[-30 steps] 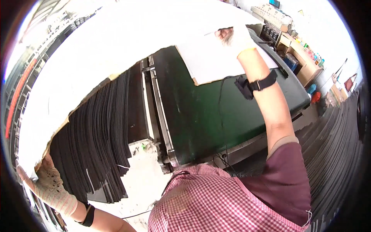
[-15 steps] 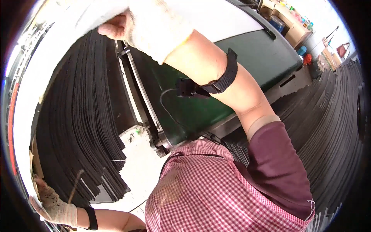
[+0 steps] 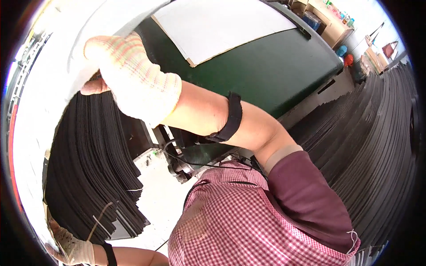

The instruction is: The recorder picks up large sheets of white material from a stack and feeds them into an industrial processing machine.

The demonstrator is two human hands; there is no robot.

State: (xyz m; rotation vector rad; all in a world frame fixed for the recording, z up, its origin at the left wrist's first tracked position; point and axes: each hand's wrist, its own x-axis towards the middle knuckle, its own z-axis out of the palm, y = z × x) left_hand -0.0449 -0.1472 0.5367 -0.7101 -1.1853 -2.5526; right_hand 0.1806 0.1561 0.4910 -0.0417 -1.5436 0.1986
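A large white sheet [image 3: 55,84], seemingly card or board, curves along the left side, and its far part runs out of view. My right hand [image 3: 122,66], in a pale striped knit glove with bare fingertips, grips the sheet's edge with thumb underneath and fingers over the top. At the lower left, my left hand [image 3: 71,244], in a stained glove, is closed around the sheet's near end; some of its fingers are hidden. Below the sheet stands a tall stack of black sheets [image 3: 88,150] with uneven edges.
A green belt table [image 3: 262,66] spans the middle, with another white sheet [image 3: 222,29] lying on it. More black sheets [image 3: 368,128] are stacked at the right. A metal roller frame [image 3: 177,168] and thin cable sit before me. Shelving [image 3: 335,31] stands at the far right.
My right hand has moved left and nearer, drawing the held sheet off over the black stack. More of the green table and the other white sheet's corner now show. My left hand moved slightly down.
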